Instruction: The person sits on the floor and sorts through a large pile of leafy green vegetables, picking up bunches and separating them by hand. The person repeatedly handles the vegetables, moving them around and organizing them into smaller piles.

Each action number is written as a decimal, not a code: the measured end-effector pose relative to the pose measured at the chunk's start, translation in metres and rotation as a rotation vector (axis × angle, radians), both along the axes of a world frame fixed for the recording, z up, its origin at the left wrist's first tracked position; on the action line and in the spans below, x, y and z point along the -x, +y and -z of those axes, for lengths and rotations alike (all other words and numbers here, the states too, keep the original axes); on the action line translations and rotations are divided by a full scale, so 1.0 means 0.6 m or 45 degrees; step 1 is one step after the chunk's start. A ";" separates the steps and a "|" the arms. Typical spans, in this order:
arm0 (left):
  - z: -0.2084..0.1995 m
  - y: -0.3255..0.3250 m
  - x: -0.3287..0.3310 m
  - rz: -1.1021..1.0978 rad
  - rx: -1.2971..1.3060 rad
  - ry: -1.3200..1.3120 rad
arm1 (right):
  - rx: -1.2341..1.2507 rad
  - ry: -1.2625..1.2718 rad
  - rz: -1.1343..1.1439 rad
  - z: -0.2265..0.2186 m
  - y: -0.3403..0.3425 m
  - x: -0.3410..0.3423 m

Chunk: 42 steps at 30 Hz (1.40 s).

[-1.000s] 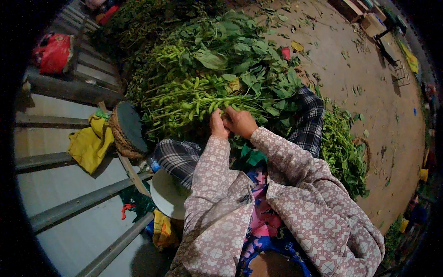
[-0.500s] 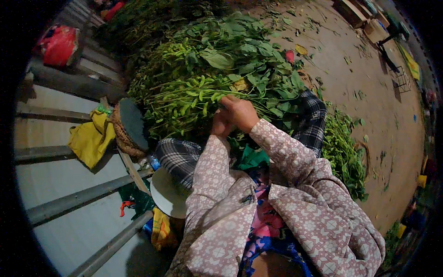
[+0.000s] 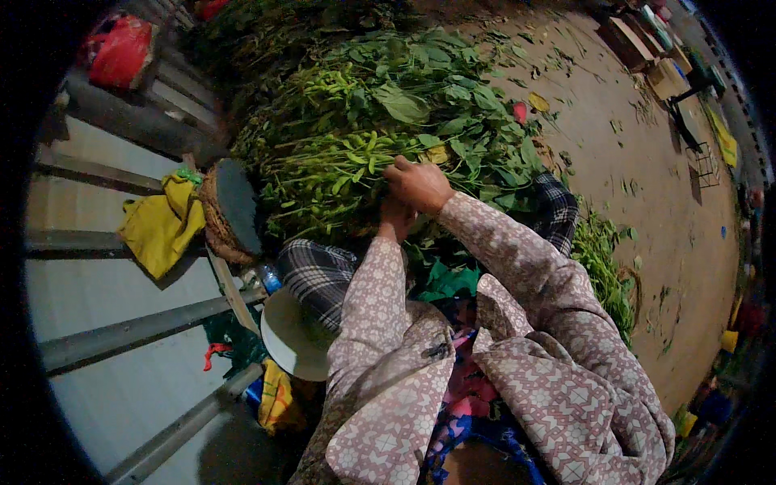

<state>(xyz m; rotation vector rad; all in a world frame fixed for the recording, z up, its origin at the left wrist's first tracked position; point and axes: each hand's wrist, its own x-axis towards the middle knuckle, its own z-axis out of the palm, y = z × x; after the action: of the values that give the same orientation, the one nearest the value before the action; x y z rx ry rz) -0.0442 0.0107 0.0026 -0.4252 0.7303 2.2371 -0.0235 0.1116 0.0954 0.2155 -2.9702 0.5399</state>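
A large heap of green bean plants [image 3: 347,166] with pods and broad leaves lies in front of me. My right hand [image 3: 420,186] is closed at the heap's near side, its fingers curled down at the pods and stems. Just below and partly behind it, my left hand [image 3: 396,217] is closed too, close against the right. Both seem to grip bean plants, though my fingertips are largely hidden. Pods point left from my hands, and leafy stems spread right, with a yellow leaf [image 3: 437,153] just beyond.
To the left, a yellow cloth [image 3: 166,226] hangs near a round woven seat [image 3: 230,212] with a dark top, and a pale wide-brimmed hat [image 3: 295,335] lies by my knee. More bean plants [image 3: 602,259] lie right of my other knee. Boxes [image 3: 667,79] stand far right.
My right hand has shifted slightly up and away from the left, and its fingers have moved over the pods. The whole view has turned a little, so the surroundings sit slightly further right.
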 end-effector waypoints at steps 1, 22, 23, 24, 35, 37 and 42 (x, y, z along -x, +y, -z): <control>-0.006 -0.002 -0.005 -0.002 0.016 -0.007 | 0.005 0.036 -0.010 0.004 0.006 -0.010; -0.062 -0.012 -0.025 0.238 0.325 0.274 | 0.968 -0.118 0.326 0.074 0.014 -0.107; -0.071 -0.012 -0.028 0.236 0.373 0.302 | 0.990 -0.105 0.334 0.076 0.013 -0.107; -0.050 -0.017 -0.025 0.200 0.348 0.281 | 1.248 -0.218 0.352 0.066 0.008 -0.106; -0.011 -0.032 -0.009 0.340 0.175 0.094 | 2.183 -0.973 0.583 0.014 0.014 -0.102; -0.039 -0.015 -0.023 0.238 0.247 0.173 | 2.047 -0.916 0.620 0.012 0.010 -0.102; -0.035 -0.020 -0.023 0.212 0.361 0.322 | 2.217 -0.906 0.629 0.017 0.003 -0.101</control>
<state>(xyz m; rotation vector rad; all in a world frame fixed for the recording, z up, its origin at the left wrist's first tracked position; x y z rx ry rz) -0.0307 -0.0015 0.0235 -0.2069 1.1799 2.0566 0.0372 0.1137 0.0851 -0.9287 -1.6044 2.9584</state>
